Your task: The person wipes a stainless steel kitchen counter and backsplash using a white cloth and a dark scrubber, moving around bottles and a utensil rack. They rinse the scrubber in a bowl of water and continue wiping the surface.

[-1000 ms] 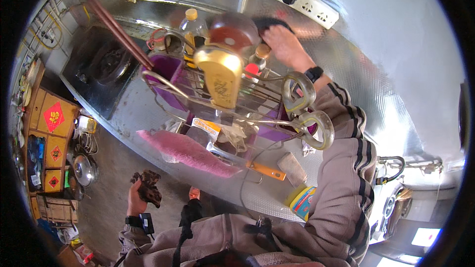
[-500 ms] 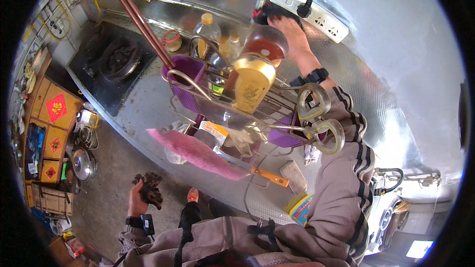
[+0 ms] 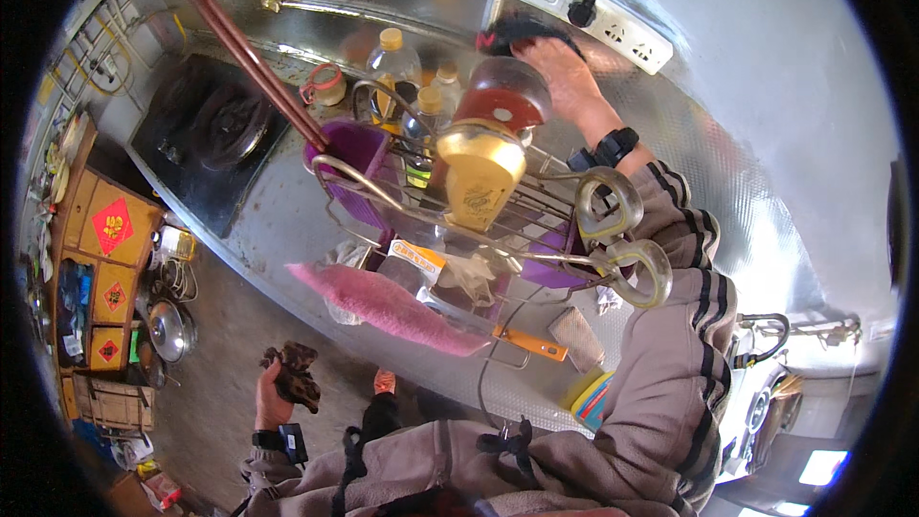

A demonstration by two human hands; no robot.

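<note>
My left hand [image 3: 272, 404] hangs low over the floor, its fingers closed round a crumpled dark brown rag [image 3: 300, 379]. At the back, my right hand [image 3: 563, 75] reaches past the rack and presses a black cloth [image 3: 536, 33] with a red patch against the shiny metal backing, just under a white power strip [image 3: 593, 17]. Its fingertips are partly hidden by the cloth. In front of that hand is a wire rack [image 3: 383, 193] with a squeeze bottle [image 3: 483, 177] of gold and dark red, purple holders [image 3: 354, 158], chopsticks [image 3: 244, 48] and scissors [image 3: 637, 263].
Bottles with yellow caps [image 3: 393, 62] and a red-lidded jar [image 3: 325, 86] stand behind the rack. A pink fluffy cloth [image 3: 388, 311] hangs at its front beside an orange handle [image 3: 531, 343]. A black stove [image 3: 215, 129] is at the left, wooden cabinets [image 3: 105, 258] beyond. A plug sits in the strip.
The view has shifted slightly. My right hand and the black cloth have moved a little down, away from the power strip. My left hand still holds the brown rag.
</note>
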